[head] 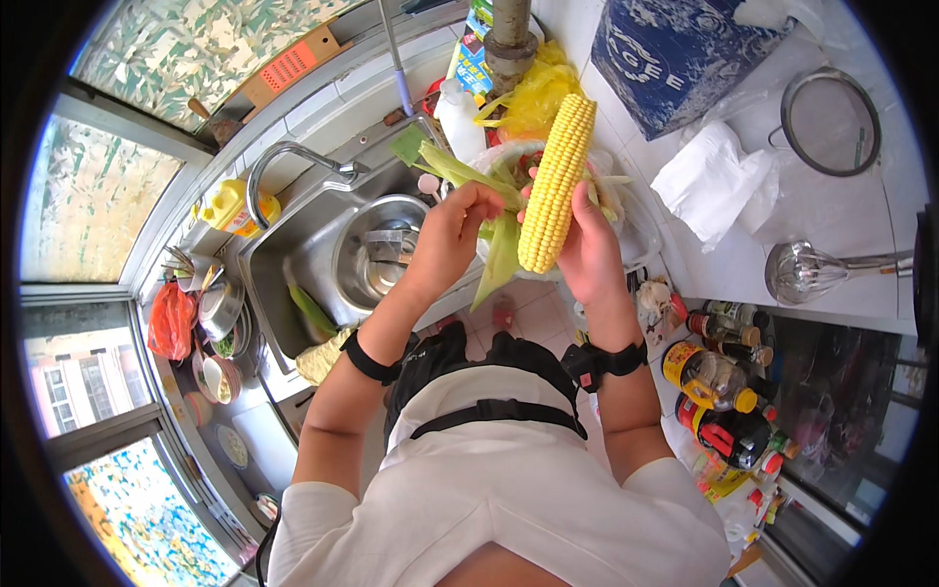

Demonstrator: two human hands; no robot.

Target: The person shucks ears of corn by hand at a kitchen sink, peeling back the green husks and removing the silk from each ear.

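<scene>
A yellow ear of corn (559, 183), stripped of its husk, is upright and slightly tilted in my right hand (593, 253). The fingers pass behind the cob, with the thumb along its side. My left hand (455, 238) is just left of the cob, its fingers curled at the pale green corn husks (499, 257). Whether the fingertips grip the husks or only overlap them, I cannot tell. The husk leaves spread out beyond and below the fingertips, over a bin lined with a clear plastic bag (645, 238).
At left is a steel sink (282, 264) with a metal basin (348, 238), a green husk piece (312, 310) and an arched faucet (257, 172). The right counter bears a whisk (799, 273) and a sieve (829, 121). Several bottles (708, 378) stand below.
</scene>
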